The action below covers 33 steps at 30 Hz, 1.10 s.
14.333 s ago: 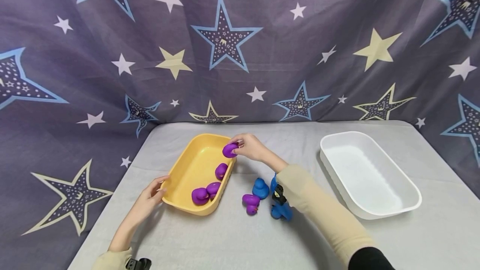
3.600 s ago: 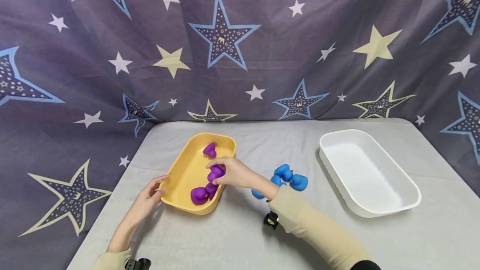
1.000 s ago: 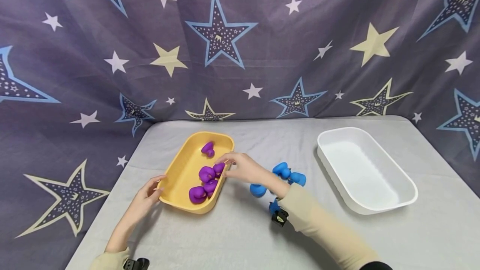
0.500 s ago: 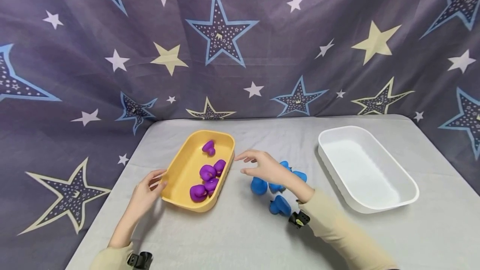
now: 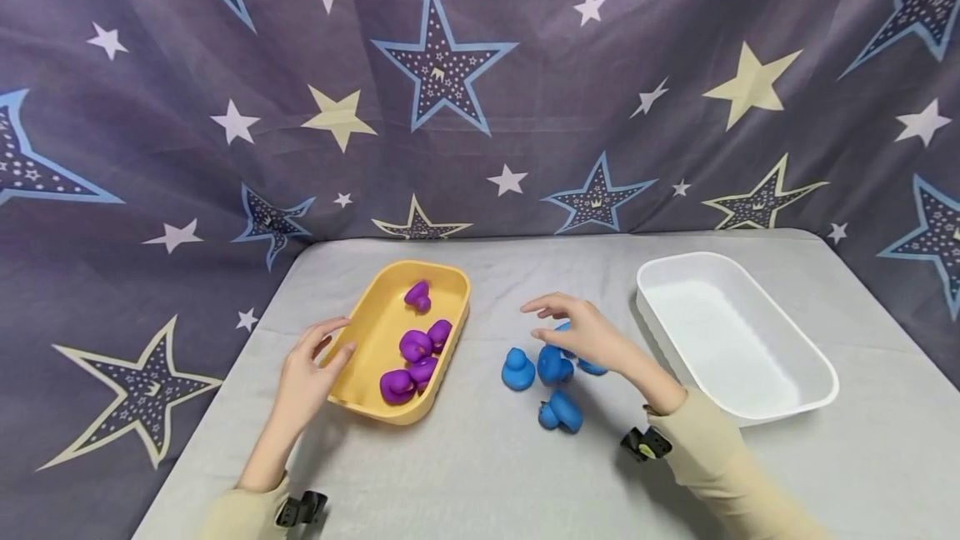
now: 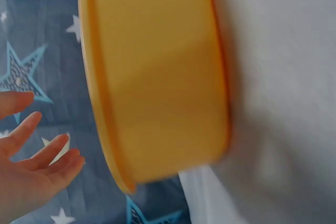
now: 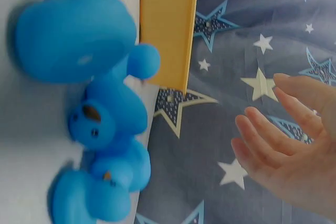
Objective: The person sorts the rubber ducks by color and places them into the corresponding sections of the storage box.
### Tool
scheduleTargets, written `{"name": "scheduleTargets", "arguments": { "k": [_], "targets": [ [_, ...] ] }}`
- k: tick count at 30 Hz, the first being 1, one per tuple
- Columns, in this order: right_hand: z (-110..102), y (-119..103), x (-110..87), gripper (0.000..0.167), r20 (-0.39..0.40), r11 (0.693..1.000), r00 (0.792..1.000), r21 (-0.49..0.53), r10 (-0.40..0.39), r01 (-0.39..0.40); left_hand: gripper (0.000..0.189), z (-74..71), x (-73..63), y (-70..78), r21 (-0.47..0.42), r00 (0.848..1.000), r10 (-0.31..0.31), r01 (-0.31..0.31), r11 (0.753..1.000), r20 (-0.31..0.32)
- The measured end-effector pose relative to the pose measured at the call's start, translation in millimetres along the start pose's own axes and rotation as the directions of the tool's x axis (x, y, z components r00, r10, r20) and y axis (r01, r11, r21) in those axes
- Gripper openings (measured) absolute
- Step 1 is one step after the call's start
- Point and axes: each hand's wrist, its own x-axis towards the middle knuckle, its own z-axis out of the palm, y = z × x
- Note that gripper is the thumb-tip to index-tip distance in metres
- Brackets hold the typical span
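Hovering near blue rubber ducks [image 5: 518, 371] right of the yellow tray [image 5: 386, 325], wide-fingered, empty right hand [image 5: 585, 332] looks between picks, next likely needing a pinch; left hand [image 5: 303, 382], also wide and empty, flanks tray's left rim, purple rubber ducks [image 5: 415, 346] inside.

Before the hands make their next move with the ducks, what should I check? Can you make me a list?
1. Right hand holding nothing: ok, and it hovers over the blue ducks.
2. Every blue duck in full view from the head camera: not ok, the hand hides part of one.
3. Purple ducks inside the yellow tray: ok, five.
4. Left hand holding nothing: ok.
5. White tray upright: ok.
6. Which duck comes first: cannot tell.
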Motion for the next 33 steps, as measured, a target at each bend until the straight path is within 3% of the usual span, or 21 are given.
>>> {"name": "scheduleTargets", "arguments": {
  "k": [6, 10, 14, 17, 20, 25, 30, 33],
  "targets": [
    [-16, 6, -15.4, 0.030, -0.057, 1.000, 0.998, -0.008, 0.022, -0.022, 0.030, 15.4, 2.7, 18.7, -0.025, 0.998, 0.060, -0.059, 0.998, 0.036],
    [-27, 10, -25.7, 0.029, -0.104, 0.998, 0.994, -0.052, 0.025, -0.030, 0.030, 25.6, 4.1, 33.1, -0.098, 0.993, 0.085, -0.077, 0.992, 0.085],
    [-38, 16, -35.7, 0.029, -0.163, 0.995, 0.986, -0.089, 0.022, -0.037, 0.031, 36.8, 5.3, 45.0, -0.152, 0.981, 0.116, -0.092, 0.984, 0.154],
    [-46, 20, -44.3, 0.029, -0.204, 0.994, 0.978, -0.079, 0.053, -0.070, 0.031, 45.0, 5.8, 52.6, -0.130, 0.970, 0.123, -0.097, 0.987, 0.208],
    [-54, 23, -53.7, 0.029, -0.237, 0.992, 0.969, -0.086, 0.066, -0.089, 0.029, 52.9, 6.0, 59.2, -0.125, 0.955, 0.136, -0.106, 0.986, 0.264],
    [-68, 30, -68.8, 0.028, -0.295, 0.988, 0.955, -0.139, 0.018, -0.062, 0.031, 67.3, 5.6, 66.8, -0.146, 0.923, 0.170, -0.126, 0.981, 0.344],
    [-82, 42, -83.9, 0.029, -0.347, 0.989, 0.938, -0.140, -0.006, -0.045, 0.032, 80.5, 4.0, 73.8, -0.164, 0.892, 0.158, -0.096, 0.982, 0.423],
    [-90, 49, -93.2, 0.029, -0.376, 0.987, 0.927, -0.143, 0.011, -0.069, 0.031, 88.3, 3.3, 76.1, -0.194, 0.864, 0.169, -0.085, 0.977, 0.474]
  ]
}}
